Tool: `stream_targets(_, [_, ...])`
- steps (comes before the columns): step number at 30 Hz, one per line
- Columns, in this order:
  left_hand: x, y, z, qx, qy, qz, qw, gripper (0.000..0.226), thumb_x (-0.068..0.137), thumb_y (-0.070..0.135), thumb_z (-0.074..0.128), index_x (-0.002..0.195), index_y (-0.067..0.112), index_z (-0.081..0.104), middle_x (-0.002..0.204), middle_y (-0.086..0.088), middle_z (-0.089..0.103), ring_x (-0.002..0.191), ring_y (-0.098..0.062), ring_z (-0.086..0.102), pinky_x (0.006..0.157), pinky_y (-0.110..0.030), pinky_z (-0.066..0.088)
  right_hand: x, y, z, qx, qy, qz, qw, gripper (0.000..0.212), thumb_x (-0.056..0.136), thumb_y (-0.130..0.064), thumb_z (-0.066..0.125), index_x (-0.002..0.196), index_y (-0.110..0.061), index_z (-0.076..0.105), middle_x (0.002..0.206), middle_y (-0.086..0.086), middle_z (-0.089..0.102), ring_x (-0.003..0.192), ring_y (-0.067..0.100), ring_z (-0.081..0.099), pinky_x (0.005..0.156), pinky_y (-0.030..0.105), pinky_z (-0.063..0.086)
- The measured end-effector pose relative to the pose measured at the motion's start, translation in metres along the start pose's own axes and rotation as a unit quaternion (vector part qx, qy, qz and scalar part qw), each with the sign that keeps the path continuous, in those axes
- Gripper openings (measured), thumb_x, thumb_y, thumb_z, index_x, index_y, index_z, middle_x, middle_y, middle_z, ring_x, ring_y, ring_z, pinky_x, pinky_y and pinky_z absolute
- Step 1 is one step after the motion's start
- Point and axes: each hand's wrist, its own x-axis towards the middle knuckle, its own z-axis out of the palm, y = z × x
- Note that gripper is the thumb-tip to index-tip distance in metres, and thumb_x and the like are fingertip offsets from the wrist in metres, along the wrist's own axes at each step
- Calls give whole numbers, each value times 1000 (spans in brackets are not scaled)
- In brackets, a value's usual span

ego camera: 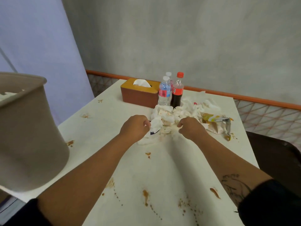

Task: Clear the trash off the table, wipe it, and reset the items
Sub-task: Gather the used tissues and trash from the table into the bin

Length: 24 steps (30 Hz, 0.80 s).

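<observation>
A heap of crumpled, stained white tissues [177,113] lies in the middle of the white table [114,121]. My left hand [135,128] grips a wad of tissue at the heap's near left edge. My right hand [190,128] has its fingers curled into the heap's near right side. A torn yellow snack wrapper [215,119] lies at the heap's right. Brown sauce stains [145,194] dot the table near me. Behind the heap stand a brown tissue box [138,93], two water bottles [164,92] and a cola bottle [177,92].
A beige waste bin [27,128] stands at the table's left edge, close to my left arm. A dark chair [273,155] sits off the table's right side. A grey wall with an orange rail [244,97] runs behind the table.
</observation>
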Motion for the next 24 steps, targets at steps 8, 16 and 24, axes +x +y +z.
stream_targets(8, [9,-15,17,-24,-32,-8,999,16,88,17,55,88,15,70,101,0,67,95,-21,62,82,-32,50,22,8,29,-12,-52,49,997,51,89,-39,57,136,-25,44,135,7,42,119,25,52,93,36,46])
stream_targets(16, [26,-24,29,-50,-65,-4,997,14,90,19,54,90,21,68,109,6,65,95,-12,58,81,-24,44,34,3,43,16,-11,63,998,25,87,-10,59,111,-7,61,115,10,58,104,26,59,78,33,49])
stream_targets(24, [42,-9,37,-332,-55,-91,937,14,91,27,56,100,17,59,99,0,61,90,-19,61,73,-22,50,20,-41,18,229,90,-11,969,7,77,-3,69,84,-3,69,76,0,60,73,14,54,56,16,38])
